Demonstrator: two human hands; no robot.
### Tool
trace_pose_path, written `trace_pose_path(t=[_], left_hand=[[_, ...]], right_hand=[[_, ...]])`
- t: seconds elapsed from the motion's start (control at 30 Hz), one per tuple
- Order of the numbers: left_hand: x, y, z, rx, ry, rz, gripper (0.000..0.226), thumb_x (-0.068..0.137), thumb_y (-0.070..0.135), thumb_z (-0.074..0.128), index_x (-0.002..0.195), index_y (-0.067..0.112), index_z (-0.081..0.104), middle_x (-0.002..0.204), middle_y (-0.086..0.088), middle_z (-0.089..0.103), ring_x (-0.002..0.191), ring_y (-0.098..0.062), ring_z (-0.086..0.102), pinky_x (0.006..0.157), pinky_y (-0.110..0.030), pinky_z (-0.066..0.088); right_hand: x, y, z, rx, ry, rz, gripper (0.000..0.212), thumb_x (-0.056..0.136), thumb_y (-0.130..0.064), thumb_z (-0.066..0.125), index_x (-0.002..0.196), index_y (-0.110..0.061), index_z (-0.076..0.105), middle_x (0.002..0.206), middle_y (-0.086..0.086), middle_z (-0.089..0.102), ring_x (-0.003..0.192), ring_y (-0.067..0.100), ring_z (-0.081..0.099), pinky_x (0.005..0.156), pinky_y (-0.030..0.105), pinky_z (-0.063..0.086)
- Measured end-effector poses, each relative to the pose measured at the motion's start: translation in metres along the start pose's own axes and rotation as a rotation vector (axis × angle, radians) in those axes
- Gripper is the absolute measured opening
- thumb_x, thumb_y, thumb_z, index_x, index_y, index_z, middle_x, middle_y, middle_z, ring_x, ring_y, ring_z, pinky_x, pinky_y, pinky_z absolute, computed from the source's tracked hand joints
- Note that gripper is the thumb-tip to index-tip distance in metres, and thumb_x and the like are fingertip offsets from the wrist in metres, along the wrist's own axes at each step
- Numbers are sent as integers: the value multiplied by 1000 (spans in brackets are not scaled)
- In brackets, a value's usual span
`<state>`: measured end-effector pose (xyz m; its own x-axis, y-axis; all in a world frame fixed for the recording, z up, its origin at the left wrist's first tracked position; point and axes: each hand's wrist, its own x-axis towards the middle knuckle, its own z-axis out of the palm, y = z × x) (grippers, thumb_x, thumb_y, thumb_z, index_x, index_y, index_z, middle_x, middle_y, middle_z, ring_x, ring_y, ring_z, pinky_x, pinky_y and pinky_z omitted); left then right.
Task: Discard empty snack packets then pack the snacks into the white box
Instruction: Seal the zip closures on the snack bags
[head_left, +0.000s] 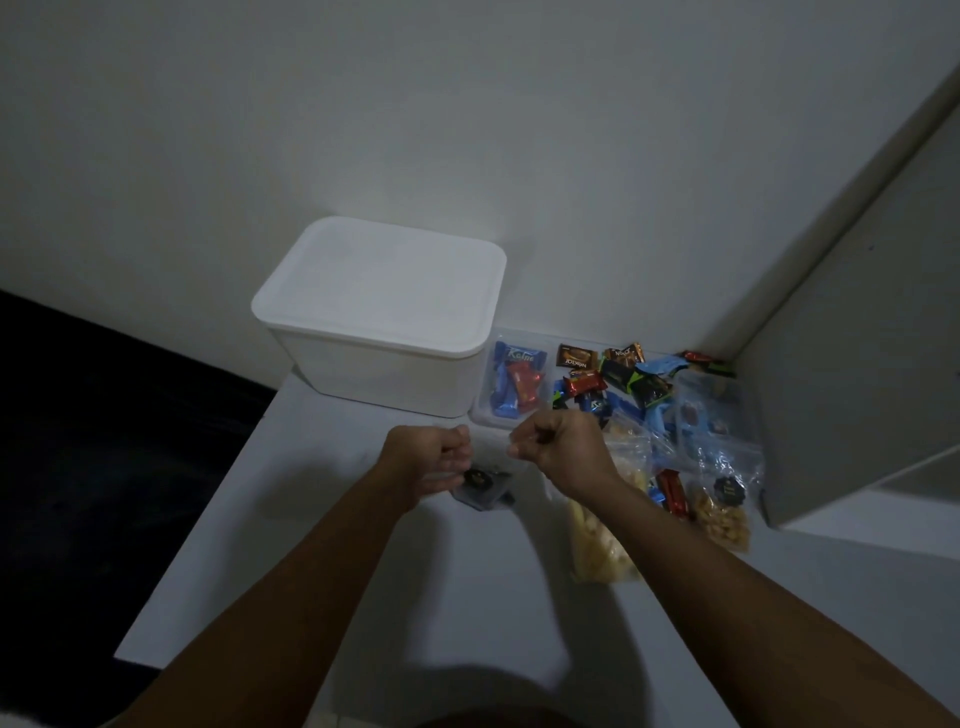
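Note:
The white box stands at the back of the white table with its lid on. In front of it, my left hand and my right hand are both closed on a small clear packet with a round black label, held just above the table. The packet looks flat. To the right lie the snacks: blue and red wafer packets in a clear tray, brown and green wrapped sweets, a bag of yellow chips partly under my right forearm, and a bag of nuts.
A grey cabinet panel closes off the right side, close behind the snack pile. The wall runs right behind the box. Left of the table's edge is a dark area.

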<state>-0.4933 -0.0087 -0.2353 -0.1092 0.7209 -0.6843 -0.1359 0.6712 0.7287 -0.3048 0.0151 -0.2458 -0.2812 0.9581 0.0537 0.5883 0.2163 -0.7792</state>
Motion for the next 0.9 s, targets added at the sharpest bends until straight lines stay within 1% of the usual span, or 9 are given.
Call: trace_pose_path(t=[0.07,0.17,0.3,0.4,0.53,0.7,0.73,0.8,0.9], left_hand=[[1,1,1,-14,27,24,15,87,19,66,89,5,67,81,-8,69,74,-18,66,68,-32,56],[-2,2,3,-5,47,48,15,86,14,66,95,1,66,83,-10,69,74,-20,66,68,-32,56],[-9,4,7,-26,21,29,6,88,10,62,86,4,63,80,-9,65,71,-18,63,73,-34,55],[-13,4,11,-16,1,29,10,91,8,58,81,4,60,77,-10,62,70,-18,60,78,-33,52],[-15,5,12,28,21,25,12,92,7,56,82,1,59,75,-10,61,69,-17,58,77,-33,52],[-15,8,10,49,63,25,20,92,7,54,72,3,58,70,-9,59,65,-17,57,70,-28,48],[-15,8,9,37,80,27,22,91,8,53,71,2,59,68,-9,59,64,-18,57,71,-29,49],[-15,9,8,26,111,42,23,89,8,52,69,1,60,66,-11,59,63,-20,58,72,-31,50],[-13,8,6,32,162,89,29,89,14,48,69,1,63,63,-13,60,57,-22,57,62,-30,50]], right_hand=[[0,0,-2,24,-29,14,15,75,-11,80,89,-9,75,91,3,75,82,11,70,80,31,59],[-1,-2,-5,48,-91,-1,19,74,-11,80,92,-8,74,94,4,74,84,12,70,79,31,60],[0,-7,-5,79,-137,17,14,78,-19,78,86,-8,74,82,5,72,74,17,68,68,24,57],[2,-9,-2,61,-122,35,13,85,-16,72,80,-4,74,76,12,71,71,23,67,68,28,56],[3,-13,1,-48,-192,27,15,89,-14,65,74,-15,67,69,-5,63,65,7,61,68,26,52],[3,-19,6,-127,-118,-1,13,94,-15,57,83,-14,64,69,-15,54,66,-3,52,63,18,40],[3,-21,6,-136,-118,-16,12,94,-13,56,85,-14,64,72,-16,54,68,-4,53,65,18,42],[5,-24,7,-158,-128,-40,12,94,-10,55,89,-13,65,80,-9,61,76,6,59,73,24,49],[8,-28,6,-179,-146,-39,14,94,-8,53,91,-12,66,89,1,66,84,15,61,78,29,51]])
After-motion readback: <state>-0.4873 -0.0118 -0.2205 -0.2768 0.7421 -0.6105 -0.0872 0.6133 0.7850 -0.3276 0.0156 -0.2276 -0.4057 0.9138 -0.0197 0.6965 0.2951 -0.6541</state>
